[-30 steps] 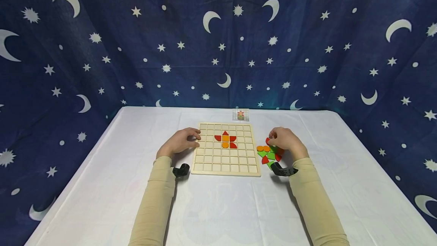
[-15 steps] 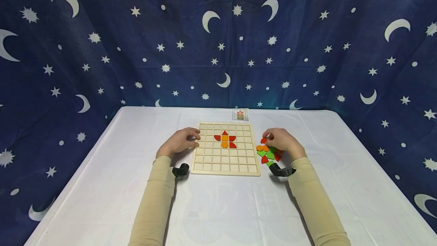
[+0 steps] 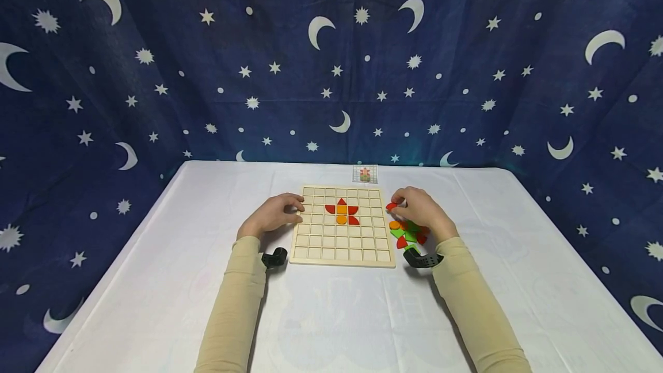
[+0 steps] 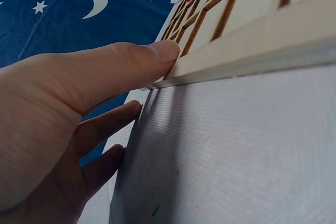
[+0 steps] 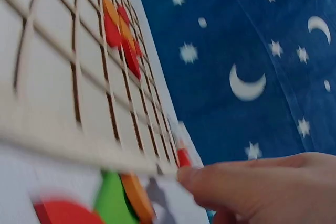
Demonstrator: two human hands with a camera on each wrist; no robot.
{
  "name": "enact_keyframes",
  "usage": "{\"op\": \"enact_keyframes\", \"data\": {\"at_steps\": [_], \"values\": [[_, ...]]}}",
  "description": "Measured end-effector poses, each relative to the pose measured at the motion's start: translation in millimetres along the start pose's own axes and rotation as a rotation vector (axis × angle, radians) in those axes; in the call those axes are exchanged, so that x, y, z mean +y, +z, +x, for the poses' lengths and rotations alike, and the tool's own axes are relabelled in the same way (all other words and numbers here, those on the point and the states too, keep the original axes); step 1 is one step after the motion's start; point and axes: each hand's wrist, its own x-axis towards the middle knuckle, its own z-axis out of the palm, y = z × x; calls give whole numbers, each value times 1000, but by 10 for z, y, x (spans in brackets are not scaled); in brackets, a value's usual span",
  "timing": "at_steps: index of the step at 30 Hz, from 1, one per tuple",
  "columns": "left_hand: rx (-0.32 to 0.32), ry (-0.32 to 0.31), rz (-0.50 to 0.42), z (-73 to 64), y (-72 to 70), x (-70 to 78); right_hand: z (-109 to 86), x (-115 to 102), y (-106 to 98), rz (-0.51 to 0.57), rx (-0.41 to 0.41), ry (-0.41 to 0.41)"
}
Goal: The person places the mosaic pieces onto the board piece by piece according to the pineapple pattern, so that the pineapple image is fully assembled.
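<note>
A wooden grid board (image 3: 342, 242) lies on the table with several red and orange pieces (image 3: 342, 210) set in its cells as a small figure. My left hand (image 3: 273, 214) is at the board's left edge. In the left wrist view its thumb (image 4: 131, 59) rests on the rim, while the other visible fingers extend below it, beside the edge. By the board's right edge, my right hand (image 3: 423, 209) pinches a red piece with a curved edge (image 3: 391, 207) between thumb and fingertips. That red piece (image 5: 183, 157) is partly hidden by the thumb in the right wrist view.
A pile of green, red and orange pieces (image 3: 410, 235) lies right of the board, partly under my right hand. Behind the board is a small pattern card (image 3: 365, 174) with a similar gridded figure. A dark blue starry curtain (image 3: 290, 114) hangs behind the white table (image 3: 331, 315).
My right hand has moved left and slightly away from me, carrying the red piece from the pile toward the board's right edge. My left hand has stayed in place.
</note>
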Motion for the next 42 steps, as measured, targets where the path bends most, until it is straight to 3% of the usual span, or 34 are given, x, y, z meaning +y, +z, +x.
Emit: {"op": "enact_keyframes", "data": {"at_steps": [8, 14, 21, 30, 42], "values": [[3, 1, 2, 0, 1, -8, 113, -543, 267, -46, 20, -306], [1, 6, 4, 9, 8, -13, 227, -848, 440, -102, 12, -402], [-1, 44, 25, 5, -10, -10, 309, -977, 527, -113, 17, -411], [-4, 32, 22, 10, -12, -9, 323, -1005, 555, -96, 5, -411], [-3, 39, 31, 5, -9, -12, 322, -1049, 591, -155, 29, -350]]}}
